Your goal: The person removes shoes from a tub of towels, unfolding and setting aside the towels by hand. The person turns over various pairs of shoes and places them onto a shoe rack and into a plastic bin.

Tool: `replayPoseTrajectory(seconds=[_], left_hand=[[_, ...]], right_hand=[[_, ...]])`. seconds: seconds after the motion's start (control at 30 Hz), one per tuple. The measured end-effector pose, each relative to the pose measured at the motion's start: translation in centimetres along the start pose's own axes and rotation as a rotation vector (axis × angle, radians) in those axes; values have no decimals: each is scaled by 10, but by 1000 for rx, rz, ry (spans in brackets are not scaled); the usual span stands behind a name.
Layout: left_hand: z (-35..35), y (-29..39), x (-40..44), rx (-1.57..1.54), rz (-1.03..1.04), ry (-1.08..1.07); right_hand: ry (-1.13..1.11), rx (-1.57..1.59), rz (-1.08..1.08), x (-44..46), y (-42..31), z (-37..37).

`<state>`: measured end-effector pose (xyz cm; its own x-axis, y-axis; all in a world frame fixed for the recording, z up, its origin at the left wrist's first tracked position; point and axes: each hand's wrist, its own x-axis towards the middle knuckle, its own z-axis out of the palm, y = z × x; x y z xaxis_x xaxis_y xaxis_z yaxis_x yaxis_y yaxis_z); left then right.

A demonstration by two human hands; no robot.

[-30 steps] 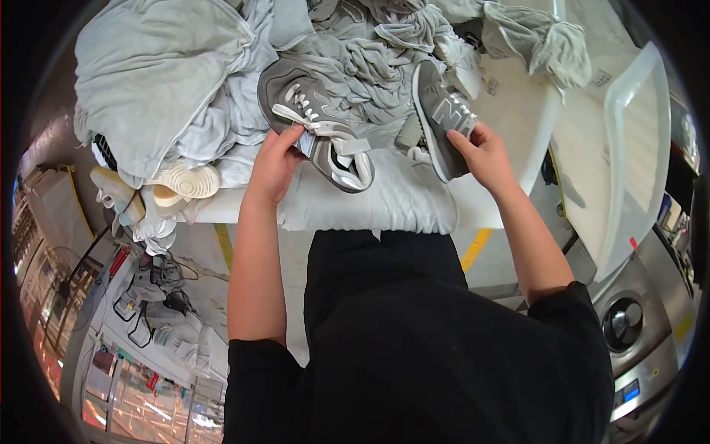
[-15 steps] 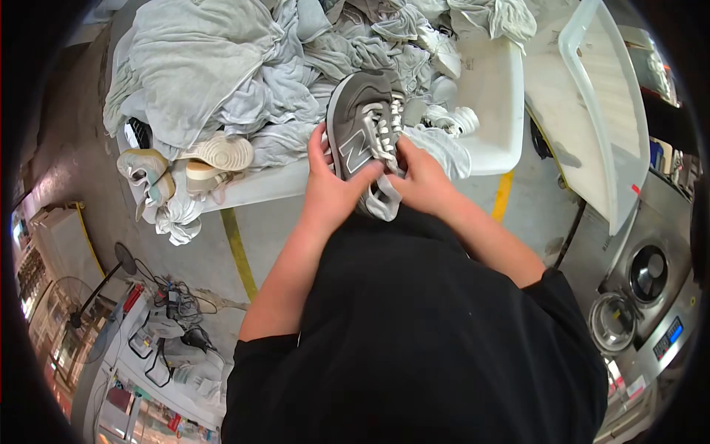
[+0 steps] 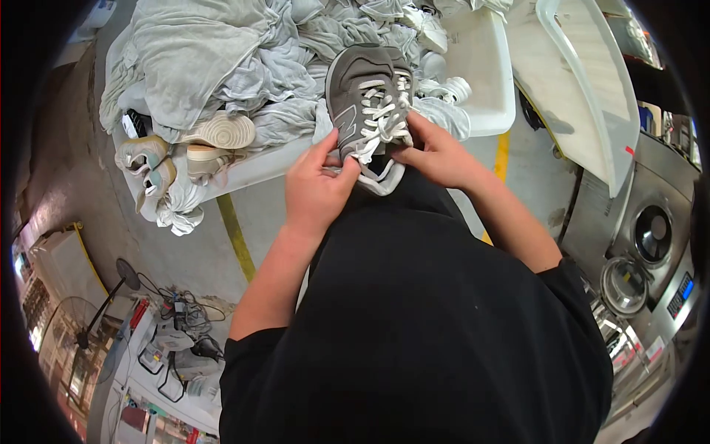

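Note:
A grey sneaker [image 3: 357, 81] with white laces and an N on its side is held in front of my black shirt, toe pointing away from me. A second grey sneaker [image 3: 401, 70] sits pressed against its right side, partly hidden. My left hand [image 3: 322, 181] grips the near left side around the heel opening, thumb and fingers closed. From the right, my right hand [image 3: 438, 154] grips the pair near the ankle opening, its fingers partly hidden behind the shoes. White laces [image 3: 379, 122] hang loosely over the tongue between both hands.
Beyond the shoes stands a white tub [image 3: 484, 122] heaped with pale grey cloths [image 3: 200, 66]. Beige shoes [image 3: 222, 133] lie at its left rim. A tilted white panel [image 3: 577, 81] and a front-loading machine [image 3: 652, 240] are at right; a cluttered white table [image 3: 159, 396] is lower left.
The sneakers have tipped, so more of the laces and the ankle opening shows. My left hand has shifted down and left along the shoe. The view has moved slightly.

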<state>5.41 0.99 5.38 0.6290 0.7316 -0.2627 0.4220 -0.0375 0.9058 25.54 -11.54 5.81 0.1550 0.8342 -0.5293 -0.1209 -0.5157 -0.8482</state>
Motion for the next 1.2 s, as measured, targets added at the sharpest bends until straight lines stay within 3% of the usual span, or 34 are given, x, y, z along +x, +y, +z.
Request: replayPoseTrajectory(seconds=[0.03, 0.23, 0.43, 0.57, 0.67, 0.77, 0.8, 0.9, 1.2], left_hand=[[4, -5, -4, 20, 98, 61], [1, -41, -11, -95, 136, 29], [3, -47, -16, -203, 144, -32], [15, -41, -9, -330, -100, 33], [14, -62, 4, -573, -355, 10], [-6, -66, 12, -850, -574, -89], [-9, -63, 11, -897, -565, -131], [-17, -51, 8, -1140, -592, -175], [-18, -32, -5, -1017, -504, -317]], right_hand=[[30, -39, 11, -1, -1, 3], [72, -114, -24, -6, 10, 5], [229, -433, -205, -8, 20, 12], [292, -527, -241, -4, 22, 19], [206, -453, -146, -4, 15, 12], [168, 126, -121, -3, 16, 3], [149, 335, -93, -4, 15, 0], [110, 444, -124, -15, 7, -9], [68, 542, -198, -33, -16, -22]])
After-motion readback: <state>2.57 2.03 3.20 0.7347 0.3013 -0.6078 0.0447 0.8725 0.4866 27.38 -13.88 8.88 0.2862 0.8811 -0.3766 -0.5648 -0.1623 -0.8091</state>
